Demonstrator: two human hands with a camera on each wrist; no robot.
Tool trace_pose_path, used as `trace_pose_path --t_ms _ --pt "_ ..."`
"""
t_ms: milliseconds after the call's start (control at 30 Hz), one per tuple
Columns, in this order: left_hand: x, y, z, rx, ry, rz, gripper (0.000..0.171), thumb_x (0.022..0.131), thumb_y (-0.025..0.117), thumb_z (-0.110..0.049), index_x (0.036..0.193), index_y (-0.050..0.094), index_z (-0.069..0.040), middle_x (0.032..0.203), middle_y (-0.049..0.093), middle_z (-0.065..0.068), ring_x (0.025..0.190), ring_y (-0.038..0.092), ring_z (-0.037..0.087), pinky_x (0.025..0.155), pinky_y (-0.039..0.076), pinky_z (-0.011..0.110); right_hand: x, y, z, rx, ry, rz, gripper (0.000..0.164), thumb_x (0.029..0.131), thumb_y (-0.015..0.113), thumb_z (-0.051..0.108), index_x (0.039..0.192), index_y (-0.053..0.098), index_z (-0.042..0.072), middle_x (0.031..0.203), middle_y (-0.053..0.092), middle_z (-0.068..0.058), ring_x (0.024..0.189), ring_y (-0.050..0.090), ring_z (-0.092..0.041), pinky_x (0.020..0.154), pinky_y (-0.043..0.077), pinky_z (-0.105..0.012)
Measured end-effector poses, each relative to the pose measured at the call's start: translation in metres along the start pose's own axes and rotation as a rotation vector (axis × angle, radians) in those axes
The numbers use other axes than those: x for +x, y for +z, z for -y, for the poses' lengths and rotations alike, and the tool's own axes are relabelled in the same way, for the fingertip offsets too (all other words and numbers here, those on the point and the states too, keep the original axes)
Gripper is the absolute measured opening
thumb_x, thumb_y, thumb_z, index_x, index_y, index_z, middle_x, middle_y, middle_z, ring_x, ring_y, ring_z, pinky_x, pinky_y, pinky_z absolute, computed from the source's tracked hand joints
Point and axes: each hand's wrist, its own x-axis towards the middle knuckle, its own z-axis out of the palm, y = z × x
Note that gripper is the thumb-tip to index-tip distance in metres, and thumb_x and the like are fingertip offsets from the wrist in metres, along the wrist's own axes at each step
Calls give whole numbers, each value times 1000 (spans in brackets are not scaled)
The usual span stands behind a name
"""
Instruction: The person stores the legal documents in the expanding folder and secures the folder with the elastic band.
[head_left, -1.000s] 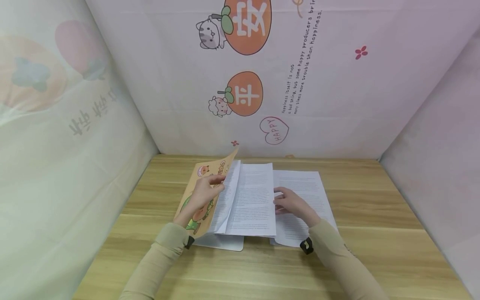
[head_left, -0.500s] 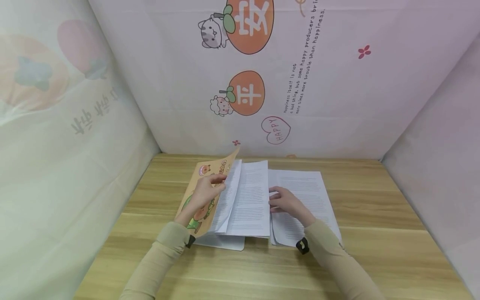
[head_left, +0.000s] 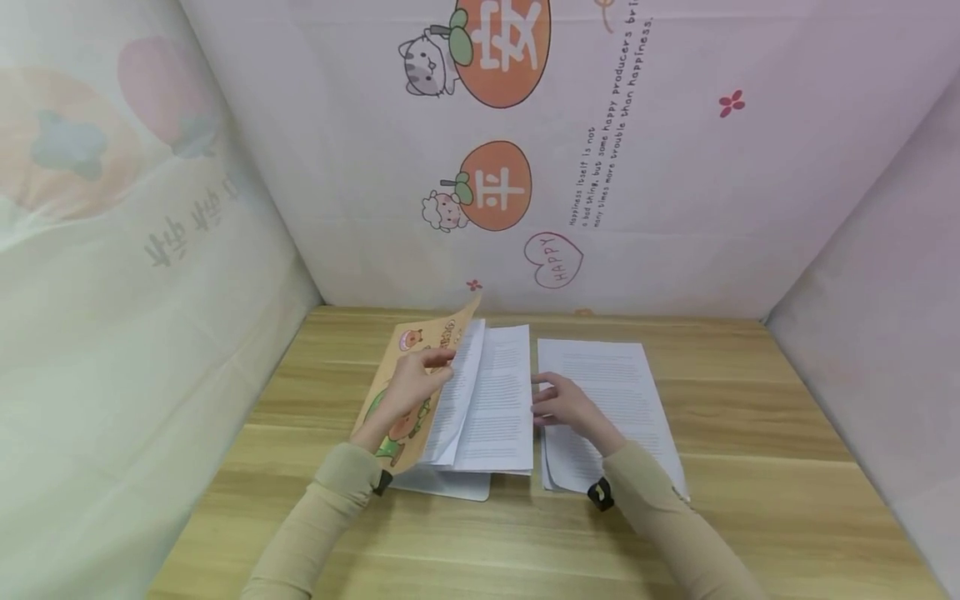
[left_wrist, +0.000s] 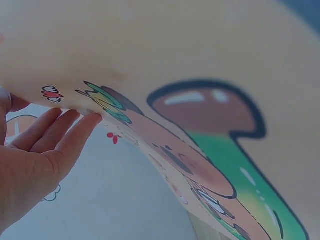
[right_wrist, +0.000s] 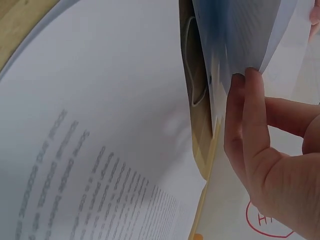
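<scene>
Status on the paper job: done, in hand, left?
Done: the tan, cartoon-printed cover is raised, held by the left hand. In hand: the right hand touches the free edge of white, text-printed sheets beside that cover. Remaining, probably: tucking those sheets in, since they stick out past it, and dealing with the white printed stack on the wooden table.
</scene>
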Motion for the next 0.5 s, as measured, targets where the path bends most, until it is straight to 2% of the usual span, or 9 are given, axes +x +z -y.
trace_pose_path --t_ms 167,500 --pt "-1 1 -2 -1 -9 -2 40 87 61 -13 126 67 -6 125 71 11 117 66 28 97 54 44 1 6 3 12 -7 14 59 90 61 -2 146 39 -4 120 60 -32 83 69 -17 79 61 -32" --pt "0 1 -1 -2 0 -3 40 87 61 -14 126 67 -6 126 70 11 117 66 28 96 54 44 8 14 4 14 -8 44 60 91 61 -2 147 39 -1 119 61 -29 81 69 -15 79 61 -31"
